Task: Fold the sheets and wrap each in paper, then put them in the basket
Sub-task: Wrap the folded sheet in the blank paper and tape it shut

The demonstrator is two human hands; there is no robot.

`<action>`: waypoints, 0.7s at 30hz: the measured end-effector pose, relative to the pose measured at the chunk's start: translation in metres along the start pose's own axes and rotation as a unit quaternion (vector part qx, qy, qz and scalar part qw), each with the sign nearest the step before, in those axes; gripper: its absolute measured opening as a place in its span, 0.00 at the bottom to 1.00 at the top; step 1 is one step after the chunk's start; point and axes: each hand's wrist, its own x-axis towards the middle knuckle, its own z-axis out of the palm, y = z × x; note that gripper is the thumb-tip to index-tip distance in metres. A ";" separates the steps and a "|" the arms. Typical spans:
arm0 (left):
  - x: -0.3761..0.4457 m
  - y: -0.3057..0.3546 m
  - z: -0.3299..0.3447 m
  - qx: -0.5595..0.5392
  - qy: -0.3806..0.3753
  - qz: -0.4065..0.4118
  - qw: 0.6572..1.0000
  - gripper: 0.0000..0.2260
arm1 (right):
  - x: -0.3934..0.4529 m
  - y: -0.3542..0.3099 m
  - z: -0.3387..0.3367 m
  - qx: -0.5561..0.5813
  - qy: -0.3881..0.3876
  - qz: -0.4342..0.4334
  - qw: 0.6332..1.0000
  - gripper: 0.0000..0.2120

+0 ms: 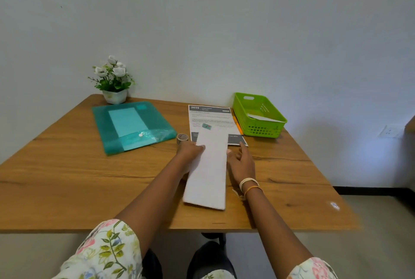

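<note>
At the near middle of the table (89,189), we are pinching the folded white sheet (207,173) along its left edge with our left hand (189,151), while our relaxed right hand (241,162) is touching its right edge, the green basket (258,119) sitting far right.

Short sleeves of white fabric printed with pink flowers and green leaf sprigs (107,249) are worn on both arms, and the forearms are left bare below them. On the right wrist a white beaded bracelet (248,181) is noted beside a thin orange-gold bangle (253,189), with a pale knotted thread just beside them. Dark trousers (208,258) are seen below the table edge.
</note>
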 end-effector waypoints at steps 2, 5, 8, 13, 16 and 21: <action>0.000 0.010 0.005 -0.087 0.023 -0.034 0.995 0.15 | 0.000 -0.007 -0.005 0.116 -0.021 0.066 0.991 0.25; 0.002 0.026 0.011 -0.188 0.050 -0.074 0.978 0.17 | 0.004 -0.020 -0.019 0.220 -0.090 0.135 0.962 0.10; 0.005 0.037 0.022 -0.183 0.039 -0.078 0.979 0.17 | 0.008 -0.031 -0.032 0.192 -0.142 0.148 0.960 0.01; -0.005 0.052 0.050 -0.166 -0.096 0.024 0.981 0.16 | 0.026 -0.048 -0.049 0.283 -0.055 0.122 0.950 0.10; -0.010 0.060 0.058 0.002 -0.162 -0.005 0.987 0.16 | 0.043 -0.056 -0.060 0.280 -0.006 0.097 0.955 0.12; -0.002 0.067 0.073 -0.030 -0.236 -0.069 0.969 0.13 | 0.065 -0.063 -0.075 0.243 0.045 0.064 0.967 0.08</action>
